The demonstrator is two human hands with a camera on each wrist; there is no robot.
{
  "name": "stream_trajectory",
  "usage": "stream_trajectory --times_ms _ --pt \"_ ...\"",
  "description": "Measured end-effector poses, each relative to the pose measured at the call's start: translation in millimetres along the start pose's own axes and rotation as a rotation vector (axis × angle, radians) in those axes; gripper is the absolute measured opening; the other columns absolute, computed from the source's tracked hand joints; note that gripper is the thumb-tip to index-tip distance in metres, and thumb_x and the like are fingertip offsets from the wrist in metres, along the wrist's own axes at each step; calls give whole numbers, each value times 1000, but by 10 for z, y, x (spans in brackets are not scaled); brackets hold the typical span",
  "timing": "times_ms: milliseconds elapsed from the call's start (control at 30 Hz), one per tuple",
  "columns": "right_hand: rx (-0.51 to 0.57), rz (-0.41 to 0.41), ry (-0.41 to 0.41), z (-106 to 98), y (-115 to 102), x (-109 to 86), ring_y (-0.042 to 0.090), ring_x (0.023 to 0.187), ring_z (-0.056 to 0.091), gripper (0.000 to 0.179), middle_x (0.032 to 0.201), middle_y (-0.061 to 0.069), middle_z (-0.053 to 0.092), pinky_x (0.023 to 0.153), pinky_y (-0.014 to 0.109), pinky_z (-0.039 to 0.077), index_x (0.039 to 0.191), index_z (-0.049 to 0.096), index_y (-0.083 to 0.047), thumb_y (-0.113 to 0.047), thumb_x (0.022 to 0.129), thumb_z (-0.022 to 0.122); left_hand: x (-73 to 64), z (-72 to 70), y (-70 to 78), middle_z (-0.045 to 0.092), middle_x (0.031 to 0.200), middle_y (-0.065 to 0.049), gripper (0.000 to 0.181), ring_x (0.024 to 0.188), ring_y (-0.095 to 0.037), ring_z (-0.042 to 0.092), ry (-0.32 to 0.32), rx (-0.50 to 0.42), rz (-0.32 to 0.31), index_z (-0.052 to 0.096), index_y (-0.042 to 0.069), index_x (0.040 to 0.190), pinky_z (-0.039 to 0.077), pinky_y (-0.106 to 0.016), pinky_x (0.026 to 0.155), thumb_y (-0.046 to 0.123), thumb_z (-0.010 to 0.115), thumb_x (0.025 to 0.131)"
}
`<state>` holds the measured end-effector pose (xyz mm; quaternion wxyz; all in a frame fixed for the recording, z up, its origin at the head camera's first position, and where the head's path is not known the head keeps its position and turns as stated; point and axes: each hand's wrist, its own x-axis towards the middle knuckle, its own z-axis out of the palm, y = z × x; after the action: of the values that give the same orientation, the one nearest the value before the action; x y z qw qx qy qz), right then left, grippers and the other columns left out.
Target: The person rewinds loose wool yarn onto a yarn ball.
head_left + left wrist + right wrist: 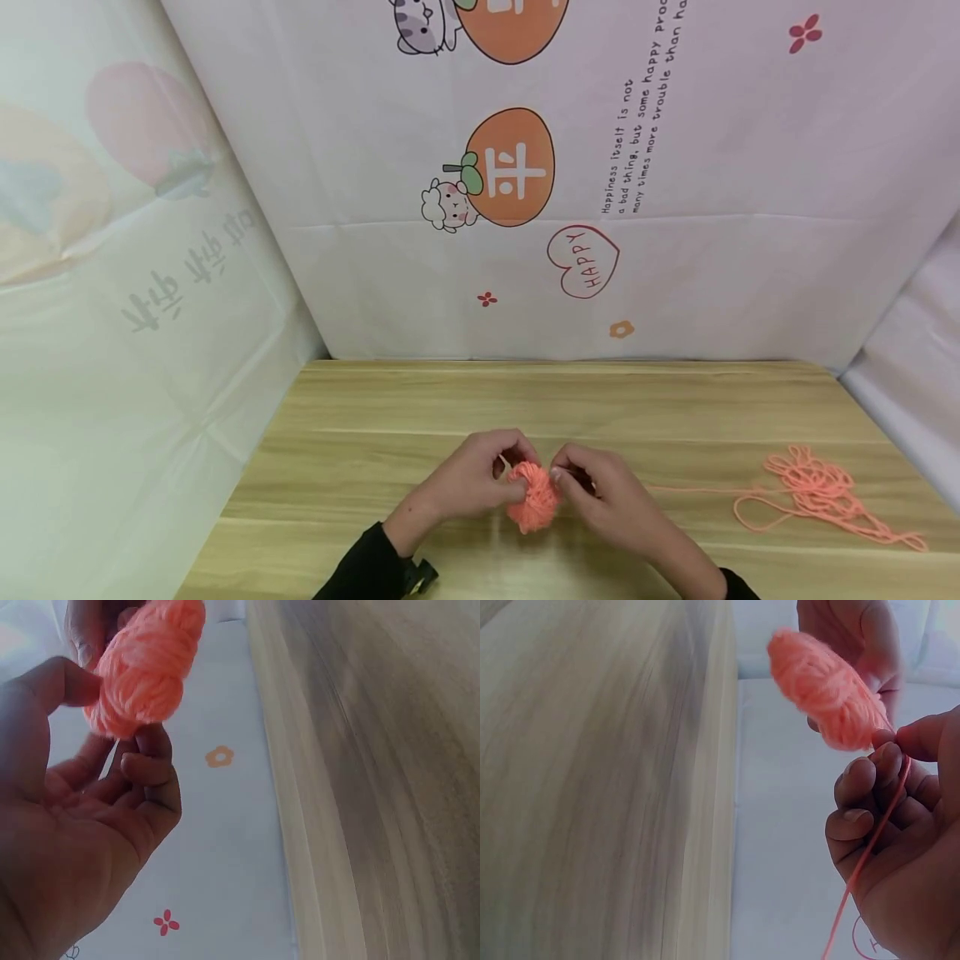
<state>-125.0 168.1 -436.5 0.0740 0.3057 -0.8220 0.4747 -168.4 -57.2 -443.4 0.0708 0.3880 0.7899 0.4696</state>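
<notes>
A small coral ball of yarn (pixel 535 500) is held above the table between both hands. My left hand (pixel 480 477) grips it from the left, thumb on the near side and fingers behind; the left wrist view shows the thumb pressing the wound yarn (pixel 146 671). At the ball's right edge, my right hand (pixel 609 493) pinches a strand between thumb and forefinger. From that pinch the yarn strand (pixel 870 844) runs down across the palm in the right wrist view. In the head view it stretches right to a loose heap of yarn (pixel 813 492).
The wooden table (pixel 420 408) carries the tangled heap at its right side. A white printed cloth (pixel 360 275) hangs behind the far edge, with more cloth at left and right. A small dark object (pixel 422 575) sits by the left sleeve.
</notes>
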Motion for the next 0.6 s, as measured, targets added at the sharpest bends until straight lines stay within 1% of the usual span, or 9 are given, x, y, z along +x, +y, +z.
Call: stream_trajectory --times_ms 100,200,267,367,433,500,600 --pt "2 -17 11 -2 -23 5 1 55 41 18 65 -9 51 42 22 38 87 61 -16 0 95 59 -4 9 26 62 94 9 30 80 -11 57 -72 -28 24 62 22 103 49 -19 59 3 65 80" --pt "-10 -16 14 17 72 -12 1 55 41 19 65 -11 50 42 21 38 88 61 -18 -1 94 59 -13 5 109 62 96 3 27 85 -10 59 -119 -96 35 62 15 105 54 -22 62 0 64 82" --pt "-14 -18 12 24 112 -18 1 55 41 19 66 -11 49 42 20 38 88 62 -19 0 94 59 -23 -9 186 62 97 -1 26 88 -12 59 -142 -160 32 62 10 106 56 -24 63 -3 62 83" --pt "-7 8 0 26 128 -24 1 55 41 21 65 -11 49 43 18 37 88 62 -21 -1 94 59 -36 -42 293 61 101 -6 26 92 -14 59 -172 -251 28 60 5 108 57 -27 65 -5 59 85" --pt "3 33 -9 25 121 -26 0 54 41 23 64 -11 50 43 17 36 88 62 -23 -1 95 58 -41 -62 331 59 103 -7 25 94 -15 59 -190 -306 25 60 4 109 58 -29 66 -6 58 85" --pt "8 44 -15 23 103 -24 0 53 40 25 63 -11 49 43 16 35 87 62 -24 -1 95 58 -43 -74 338 58 104 -7 24 95 -15 58 -198 -346 33 59 4 108 58 -30 65 -6 58 86" --pt "13 33 -20 21 85 -20 1 53 40 24 63 -10 49 42 18 35 86 61 -23 0 95 58 -35 -68 295 58 105 -7 24 95 -15 58 -199 -394 43 58 3 107 58 -33 63 -7 58 85"
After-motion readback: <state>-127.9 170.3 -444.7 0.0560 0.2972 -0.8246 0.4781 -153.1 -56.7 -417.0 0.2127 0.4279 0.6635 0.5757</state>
